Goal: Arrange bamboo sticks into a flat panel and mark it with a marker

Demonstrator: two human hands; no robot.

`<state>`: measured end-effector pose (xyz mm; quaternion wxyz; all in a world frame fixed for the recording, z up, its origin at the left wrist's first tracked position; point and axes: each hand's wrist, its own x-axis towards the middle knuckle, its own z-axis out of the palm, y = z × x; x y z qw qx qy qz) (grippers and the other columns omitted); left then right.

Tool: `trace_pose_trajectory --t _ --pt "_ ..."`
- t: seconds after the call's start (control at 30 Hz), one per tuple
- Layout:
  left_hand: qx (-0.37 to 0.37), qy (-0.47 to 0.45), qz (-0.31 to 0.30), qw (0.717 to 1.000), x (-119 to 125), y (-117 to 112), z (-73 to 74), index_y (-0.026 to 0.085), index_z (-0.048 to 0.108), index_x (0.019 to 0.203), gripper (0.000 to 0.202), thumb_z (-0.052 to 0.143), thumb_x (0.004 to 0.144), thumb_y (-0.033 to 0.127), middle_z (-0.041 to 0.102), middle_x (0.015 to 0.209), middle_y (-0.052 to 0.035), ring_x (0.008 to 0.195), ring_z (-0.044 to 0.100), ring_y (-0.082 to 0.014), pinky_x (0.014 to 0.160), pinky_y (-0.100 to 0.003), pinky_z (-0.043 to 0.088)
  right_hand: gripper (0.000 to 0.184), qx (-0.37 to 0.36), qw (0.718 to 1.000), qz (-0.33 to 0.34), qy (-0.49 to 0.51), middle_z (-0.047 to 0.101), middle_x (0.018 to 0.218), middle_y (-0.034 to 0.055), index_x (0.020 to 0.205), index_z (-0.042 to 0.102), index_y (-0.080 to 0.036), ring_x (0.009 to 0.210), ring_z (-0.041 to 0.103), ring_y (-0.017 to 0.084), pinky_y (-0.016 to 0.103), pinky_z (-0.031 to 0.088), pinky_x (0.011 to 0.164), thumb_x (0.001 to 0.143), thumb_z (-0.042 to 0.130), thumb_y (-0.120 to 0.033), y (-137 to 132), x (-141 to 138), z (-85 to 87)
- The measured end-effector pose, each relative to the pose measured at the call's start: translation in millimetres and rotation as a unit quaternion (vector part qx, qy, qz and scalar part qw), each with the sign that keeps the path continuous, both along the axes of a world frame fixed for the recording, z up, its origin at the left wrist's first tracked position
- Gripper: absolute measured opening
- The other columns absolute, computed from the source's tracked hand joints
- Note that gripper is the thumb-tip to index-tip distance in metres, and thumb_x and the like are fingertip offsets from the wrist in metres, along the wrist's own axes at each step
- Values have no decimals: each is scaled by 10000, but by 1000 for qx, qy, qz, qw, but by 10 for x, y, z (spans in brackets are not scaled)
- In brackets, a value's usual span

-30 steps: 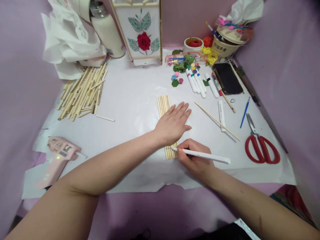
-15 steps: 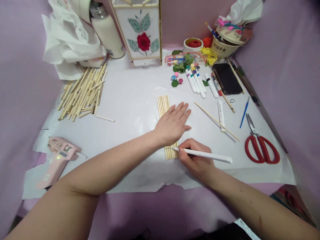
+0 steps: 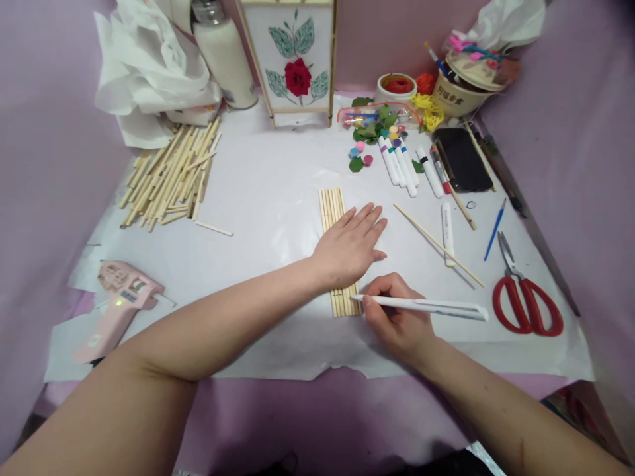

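Observation:
Several thin wooden sticks (image 3: pixel 331 206) lie side by side as a narrow strip on the white sheet. Flat across their middle rests my left hand (image 3: pixel 348 248), fingers spread and pointing to the upper right. My right hand (image 3: pixel 397 318) grips a white pen (image 3: pixel 436 307) in a writing hold near its tip. That tip is at the near end of the sticks, toward their right side; whether it touches the wood I cannot tell. Short dark marks cross the strip. My left hand covers the sticks' middle.
On the left are a stick pile (image 3: pixel 171 175) and a pink glue gun (image 3: pixel 119 304). A rose-decorated panel frame (image 3: pixel 300 109) stands behind. Rightward lie red-handled scissors (image 3: pixel 528 301), a long thin stick (image 3: pixel 439 246), markers (image 3: pixel 397 162) and a phone (image 3: pixel 462 160).
The camera view has shifted, so most things appear further right. The pen tip has moved slightly rightward across the sticks, and the pen lies a little flatter. My left hand stays on the strip.

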<state>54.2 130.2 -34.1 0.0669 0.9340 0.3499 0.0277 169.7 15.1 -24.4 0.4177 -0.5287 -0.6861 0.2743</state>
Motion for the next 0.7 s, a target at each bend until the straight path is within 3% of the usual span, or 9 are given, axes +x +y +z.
trace_pose_trajectory --t 0.2,0.7 --pt "-6 5 2 1000 -5 -2 14 107 309 1469 605 392 970 439 190 1578 -108 1470 104 -220 1203 -386 92 92 29 999 17 -38 567 678 -8 790 480 -207 568 534 116 252 412 536 846 537 -159 -6 -26 -58" --pt "7 4 0 1000 -13 -6 -2 101 317 1466 605 385 970 441 205 1575 -108 1468 116 -219 1203 -380 97 98 36 997 28 -59 560 674 -7 793 471 -208 566 515 109 243 409 528 856 525 -156 8 -39 -54"
